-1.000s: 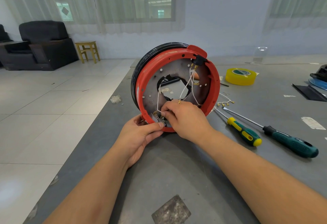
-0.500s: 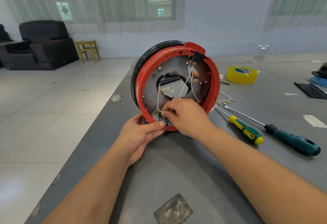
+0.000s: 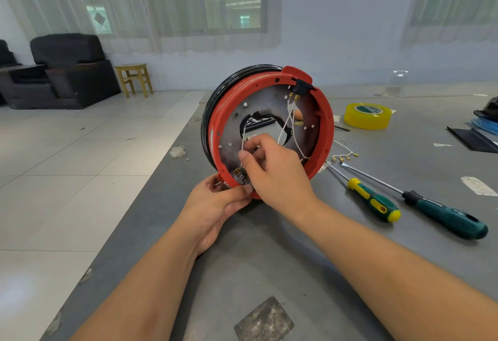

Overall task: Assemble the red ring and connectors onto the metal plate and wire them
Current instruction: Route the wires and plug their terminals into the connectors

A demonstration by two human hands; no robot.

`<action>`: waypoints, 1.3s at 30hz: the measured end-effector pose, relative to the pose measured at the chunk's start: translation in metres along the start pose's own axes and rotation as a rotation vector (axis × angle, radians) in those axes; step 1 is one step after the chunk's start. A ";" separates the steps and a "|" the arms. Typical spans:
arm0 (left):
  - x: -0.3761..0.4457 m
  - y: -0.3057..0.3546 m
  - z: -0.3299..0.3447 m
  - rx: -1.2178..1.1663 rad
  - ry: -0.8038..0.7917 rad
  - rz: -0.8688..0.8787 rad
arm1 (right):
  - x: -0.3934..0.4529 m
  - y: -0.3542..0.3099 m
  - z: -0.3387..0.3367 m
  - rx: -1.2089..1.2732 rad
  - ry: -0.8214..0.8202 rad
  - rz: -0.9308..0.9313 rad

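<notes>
The red ring (image 3: 327,128) stands on edge on the bench (image 3: 269,260), its lower rim gripped by the left hand (image 3: 215,206). The right hand (image 3: 272,168) pinches a white wire (image 3: 243,138); guide its terminal squarely onto the bottom connector (image 3: 239,175), keeping the ring steady.

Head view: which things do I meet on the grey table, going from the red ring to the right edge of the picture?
Red plastic ring around the metal plate → yellow-and-green-handled screwdriver → dark green-handled screwdriver. The yellow roll of tape lies farther back, right of the ring; across the picture it overlaps the first screwdriver.
</notes>
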State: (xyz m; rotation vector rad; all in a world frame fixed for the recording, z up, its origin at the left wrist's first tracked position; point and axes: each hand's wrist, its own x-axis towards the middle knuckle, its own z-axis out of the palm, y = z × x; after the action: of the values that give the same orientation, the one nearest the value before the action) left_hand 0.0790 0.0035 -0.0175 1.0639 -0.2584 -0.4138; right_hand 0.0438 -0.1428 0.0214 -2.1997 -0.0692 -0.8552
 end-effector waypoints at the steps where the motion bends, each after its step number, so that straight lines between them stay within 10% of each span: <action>1: 0.000 0.000 0.000 0.012 -0.003 0.001 | 0.000 -0.004 0.003 0.028 0.021 0.020; 13: 0.001 -0.001 0.000 0.022 -0.009 0.000 | -0.001 -0.002 0.009 0.093 0.115 0.094; 25: -0.001 0.001 -0.002 0.010 0.001 -0.017 | -0.018 -0.003 -0.008 0.254 0.138 -0.219; 30: 0.000 0.001 0.000 0.010 0.081 -0.035 | -0.017 -0.001 -0.023 0.339 0.348 0.038; 39: -0.002 0.001 -0.001 0.037 0.057 -0.016 | -0.024 0.001 -0.023 -0.283 0.138 -0.211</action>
State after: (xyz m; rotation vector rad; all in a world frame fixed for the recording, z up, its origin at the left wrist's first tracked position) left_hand 0.0778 0.0052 -0.0168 1.1132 -0.2070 -0.3938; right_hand 0.0132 -0.1540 0.0172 -2.4181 -0.1212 -1.1941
